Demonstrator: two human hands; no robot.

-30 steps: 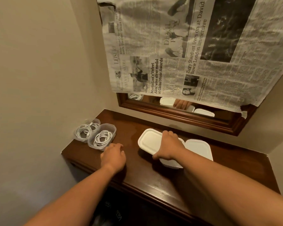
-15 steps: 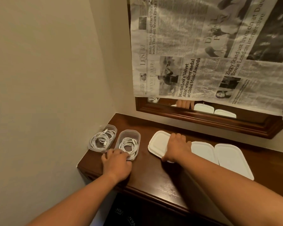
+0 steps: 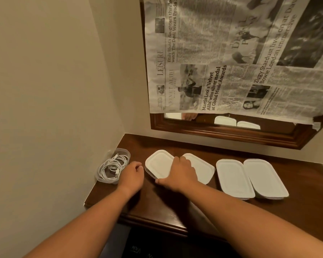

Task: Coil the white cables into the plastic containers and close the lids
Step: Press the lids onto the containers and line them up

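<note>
A clear plastic container [image 3: 108, 178] stands uncovered at the table's left end, with a coiled white cable [image 3: 113, 164] inside. Beside it on the right is a second container, covered by a white lid [image 3: 158, 162]. My right hand [image 3: 179, 174] lies on that lid, palm down, with the thumb hooked at its front edge. My left hand [image 3: 131, 174] sits between the two containers, fingers curled against the covered one's left side. The cable in the covered container is hidden.
Three more lidded white containers [image 3: 203, 170] [image 3: 233, 178] [image 3: 265, 177] line up to the right on the dark wooden table [image 3: 175, 207]. A wall closes the left side. A wood-framed mirror [image 3: 231, 135] draped with newspaper [image 3: 231, 62] hangs behind.
My right hand has carried the white lid left and set it over the second cable container. My left hand has shifted to that container's left side. The camera has turned right, so more lidded containers show.
</note>
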